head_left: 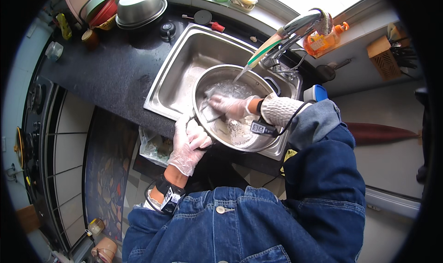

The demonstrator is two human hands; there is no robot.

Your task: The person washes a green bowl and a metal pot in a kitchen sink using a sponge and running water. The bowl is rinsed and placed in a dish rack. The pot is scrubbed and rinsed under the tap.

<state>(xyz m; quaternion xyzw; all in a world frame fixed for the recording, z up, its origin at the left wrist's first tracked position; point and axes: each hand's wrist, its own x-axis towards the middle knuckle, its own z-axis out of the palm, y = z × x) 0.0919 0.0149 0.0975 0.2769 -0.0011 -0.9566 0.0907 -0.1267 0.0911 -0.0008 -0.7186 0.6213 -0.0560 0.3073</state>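
Note:
A wide stainless steel pot (197,80) sits tilted over the sink (159,85), with some water inside. My left hand (190,142), in a clear plastic glove, is closed at the pot's near left rim, where its handle appears to be hidden under my fingers. Inside the pot, my gloved right hand (230,106) presses a grey cloth (210,113) against the inner left wall; motion blurs the fingers. Water runs from the faucet (295,25) through a cream and green spout tube (265,48) into the pot. A second black handle (273,84) shows at the pot's far right.
Metal basins (140,9) and a red bowl (105,13) stand on the dark counter at far left. An orange soap bottle (320,41) stands behind the faucet. A blue-lidded container (315,93) sits close to my right forearm. A knife block (385,57) is at far right.

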